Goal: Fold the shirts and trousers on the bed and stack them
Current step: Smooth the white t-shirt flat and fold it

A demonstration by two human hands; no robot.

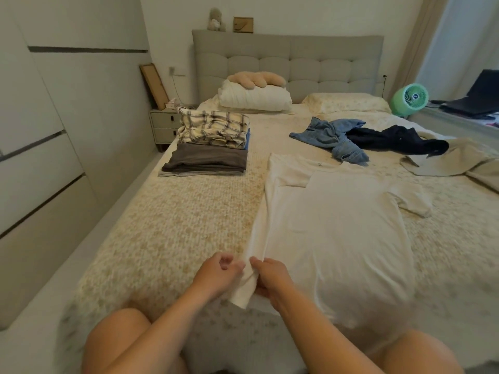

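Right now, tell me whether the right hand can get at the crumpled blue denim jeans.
Probably not: the right hand pinches the white cotton T-shirt, and the crumpled blue denim jeans lie well beyond it.

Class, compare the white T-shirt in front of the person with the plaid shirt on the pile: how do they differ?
The white T-shirt is plain; the plaid shirt is checked. The T-shirt lies spread out with only its left side folded in; the plaid shirt is folded and sits on top of the stack. The left hand and right hand grip the T-shirt's hem; nothing touches the plaid shirt. Both rest on the bed.
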